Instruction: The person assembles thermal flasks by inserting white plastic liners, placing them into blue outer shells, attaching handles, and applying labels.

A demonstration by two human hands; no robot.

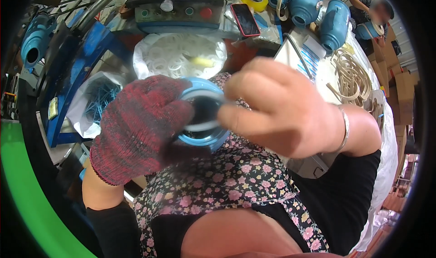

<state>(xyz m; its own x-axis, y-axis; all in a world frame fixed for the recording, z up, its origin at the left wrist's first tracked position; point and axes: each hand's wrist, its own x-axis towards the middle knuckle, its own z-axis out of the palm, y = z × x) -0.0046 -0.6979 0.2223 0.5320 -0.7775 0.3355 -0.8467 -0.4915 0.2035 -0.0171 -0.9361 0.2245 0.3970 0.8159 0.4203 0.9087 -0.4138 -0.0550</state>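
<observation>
My left hand [141,122], in a dark red and black knit glove, grips a blue flask body [213,143] in front of my chest. The flask's round mouth faces up toward me, with a dark inside. A translucent whitish ring [200,127] lies at that mouth. Blurred by motion, my bare right hand [286,108] has its thumb and fingers pinched together on the ring's right edge. A metal bangle circles the right wrist. The flask's lower part is hidden behind the glove and my arm.
Ahead sits a white bag [141,58] of translucent rings; blue strips fill another bag [79,115] at left. Beyond are a machine panel [175,16], a phone [245,20] and yellow tape [254,0]. Blue flasks [335,24], beige straps [352,74] and another person [361,4] are at right.
</observation>
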